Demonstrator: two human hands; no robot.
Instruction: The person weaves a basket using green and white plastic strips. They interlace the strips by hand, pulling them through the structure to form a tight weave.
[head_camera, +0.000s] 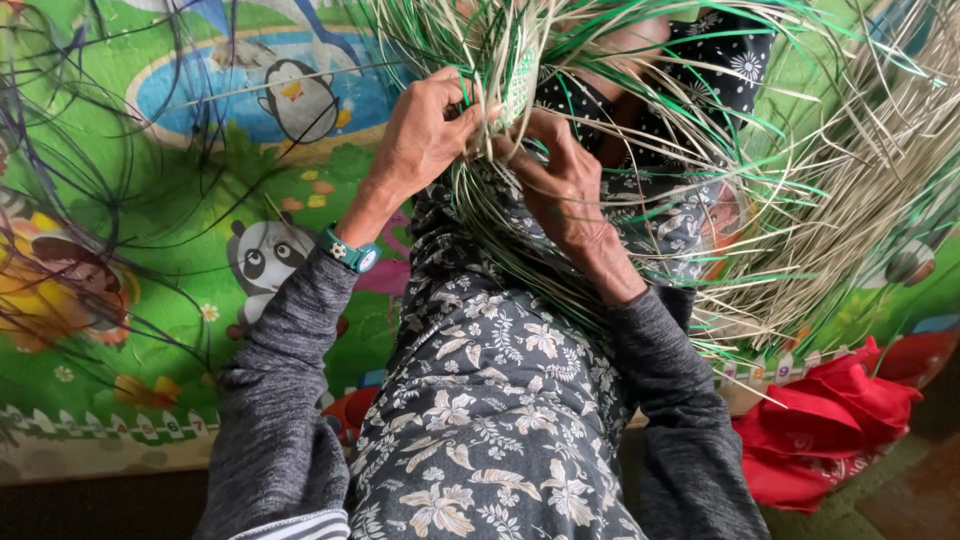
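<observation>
Bright cartoon play mat (150, 330) with penguin (300, 100) and panda (262, 258) drawings covers the floor; crumpled red cloth (825, 425) lies at its right edge; dark loose strands (90, 200) lie across the mat's left part.

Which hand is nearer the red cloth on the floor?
Right. The right hand grips the straw strands on the side toward the red cloth, though well above it; the left hand holds the woven piece farther away, across the lap.

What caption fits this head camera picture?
Left hand and right hand grip a green-and-tan woven strip bundle above a cartoon play mat.
</observation>
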